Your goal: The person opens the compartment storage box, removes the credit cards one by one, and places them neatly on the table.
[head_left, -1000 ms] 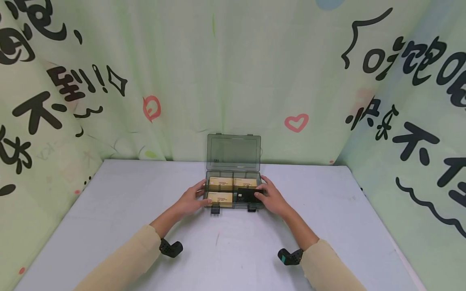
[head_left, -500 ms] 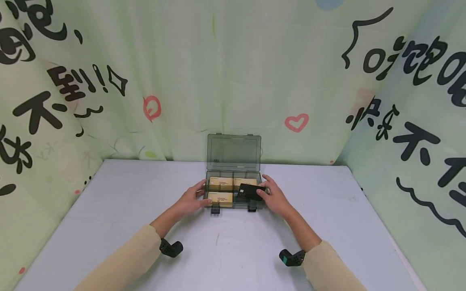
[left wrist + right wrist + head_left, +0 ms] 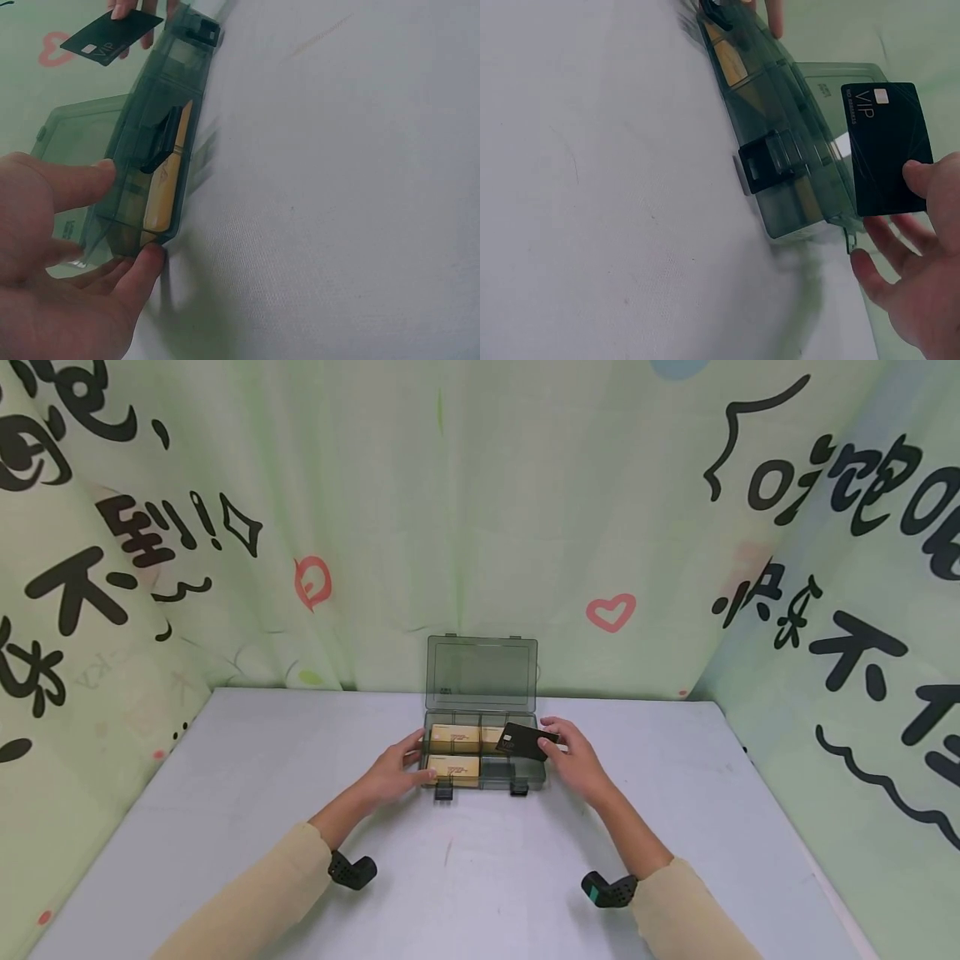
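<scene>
"Well, our right hand (image 3: 576,762) pinches a flat black card (image 3: 520,741) over the see-through plastic box (image 3: 495,772)."
"And our left hand (image 3: 390,775) grips its side; the card partly hides one tan pack (image 3: 490,739)."

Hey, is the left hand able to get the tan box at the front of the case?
Probably yes: the left hand is right beside the tan box, and the case has its lid open, so the way in from above looks free.
</scene>
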Demonstrator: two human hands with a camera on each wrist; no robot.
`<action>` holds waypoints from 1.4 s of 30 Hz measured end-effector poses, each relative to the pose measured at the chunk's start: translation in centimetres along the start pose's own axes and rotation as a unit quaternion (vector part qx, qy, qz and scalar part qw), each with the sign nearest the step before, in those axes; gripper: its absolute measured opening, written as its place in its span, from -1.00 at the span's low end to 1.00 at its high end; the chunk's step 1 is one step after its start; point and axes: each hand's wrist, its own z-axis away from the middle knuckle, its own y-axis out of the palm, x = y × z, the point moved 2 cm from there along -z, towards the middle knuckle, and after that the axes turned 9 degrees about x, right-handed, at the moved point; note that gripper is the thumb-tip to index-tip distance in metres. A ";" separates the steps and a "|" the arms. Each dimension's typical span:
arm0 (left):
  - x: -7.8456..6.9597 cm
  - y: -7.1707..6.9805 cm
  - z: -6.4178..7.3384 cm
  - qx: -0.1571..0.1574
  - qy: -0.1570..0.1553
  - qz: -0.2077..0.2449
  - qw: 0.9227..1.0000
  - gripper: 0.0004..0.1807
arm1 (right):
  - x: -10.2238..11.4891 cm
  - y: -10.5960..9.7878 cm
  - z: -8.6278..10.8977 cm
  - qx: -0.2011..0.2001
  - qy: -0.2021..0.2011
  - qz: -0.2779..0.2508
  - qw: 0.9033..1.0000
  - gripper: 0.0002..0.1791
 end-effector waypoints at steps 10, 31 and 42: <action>0.0 0.1 -0.1 -0.001 -0.003 -0.007 1.000 -0.14 | 0.1 -0.9 0.5 -0.010 0.029 -0.003 1.000 -0.79; 0.1 0.1 -0.3 -0.004 -0.011 -0.006 1.000 -0.13 | -0.8 -2.9 1.6 -0.034 0.006 -0.008 0.999 -0.78; 0.0 0.1 -0.3 -0.005 -0.013 -0.004 1.000 -0.13 | -2.3 -4.1 1.9 -0.045 0.027 0.037 0.998 -0.81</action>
